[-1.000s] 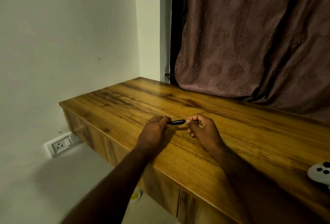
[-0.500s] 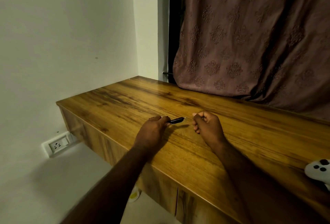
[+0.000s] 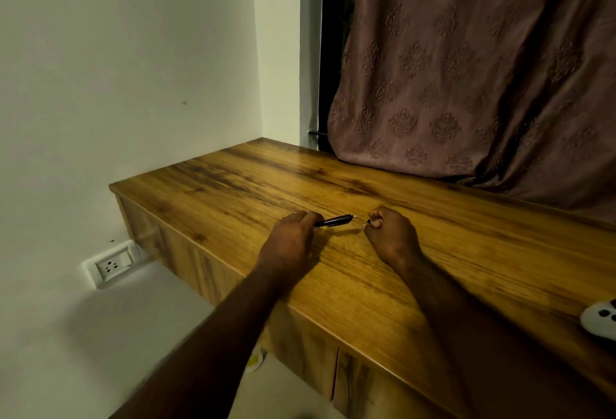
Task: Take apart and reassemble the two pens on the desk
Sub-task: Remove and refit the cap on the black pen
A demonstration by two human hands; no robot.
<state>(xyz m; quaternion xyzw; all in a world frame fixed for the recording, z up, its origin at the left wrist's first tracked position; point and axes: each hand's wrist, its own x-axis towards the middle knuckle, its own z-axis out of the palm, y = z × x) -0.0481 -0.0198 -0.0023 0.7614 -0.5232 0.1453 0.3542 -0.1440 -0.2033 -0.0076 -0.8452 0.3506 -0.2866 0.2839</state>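
Right hand [image 3: 391, 235] pulled off pen [image 3: 333, 220]; left hand [image 3: 293, 238] grip holds barrel.

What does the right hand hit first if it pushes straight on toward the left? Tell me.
Most likely the bare tip of the black pen held by the left hand. The right hand, pinching a small part, faces it across a short gap; depth alignment is unclear.

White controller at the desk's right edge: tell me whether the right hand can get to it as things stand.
Probably yes, but not freely: the right hand is pinching a small pen part. Bare desk lies between it and the white controller.
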